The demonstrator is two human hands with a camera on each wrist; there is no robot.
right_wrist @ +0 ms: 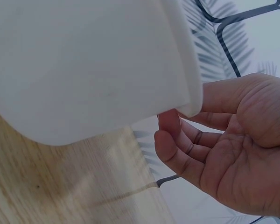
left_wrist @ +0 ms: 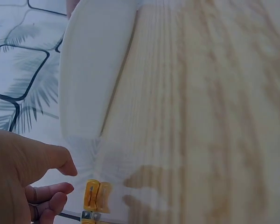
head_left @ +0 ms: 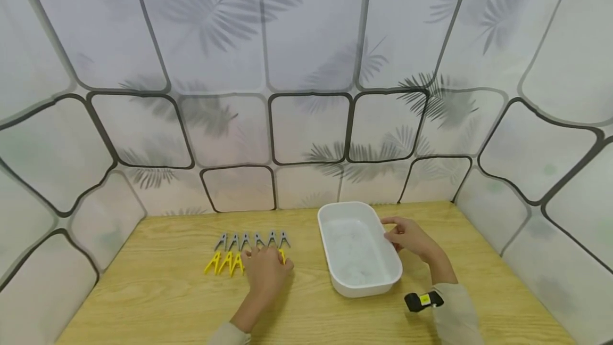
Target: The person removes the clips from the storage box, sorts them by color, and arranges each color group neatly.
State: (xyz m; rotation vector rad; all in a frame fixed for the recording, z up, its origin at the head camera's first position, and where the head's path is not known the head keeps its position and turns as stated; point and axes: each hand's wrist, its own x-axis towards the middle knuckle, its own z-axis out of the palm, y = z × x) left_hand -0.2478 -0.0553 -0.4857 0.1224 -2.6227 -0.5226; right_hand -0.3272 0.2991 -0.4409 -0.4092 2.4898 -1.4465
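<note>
My left hand [head_left: 268, 270] is over a row of yellow clothespins [head_left: 225, 263], hiding some of them. One more yellow clothespin [head_left: 282, 255] shows beyond its fingers. In the left wrist view the thumb and fingers are apart, with a yellow clothespin [left_wrist: 90, 196] just past the fingertips. Behind the yellow row stand several grey clothespins [head_left: 246, 240]. At the right side of a white plastic basin [head_left: 360, 281], my right hand [head_left: 409, 237] grips the rim, its fingers curled under the edge in the right wrist view.
Everything stands on a wood-grain table [head_left: 167, 292]. Patterned wall panels [head_left: 311, 126] with leaf prints enclose it at the back and both sides. A black strap piece with a yellow label [head_left: 424, 300] is at the right sleeve [head_left: 455, 310].
</note>
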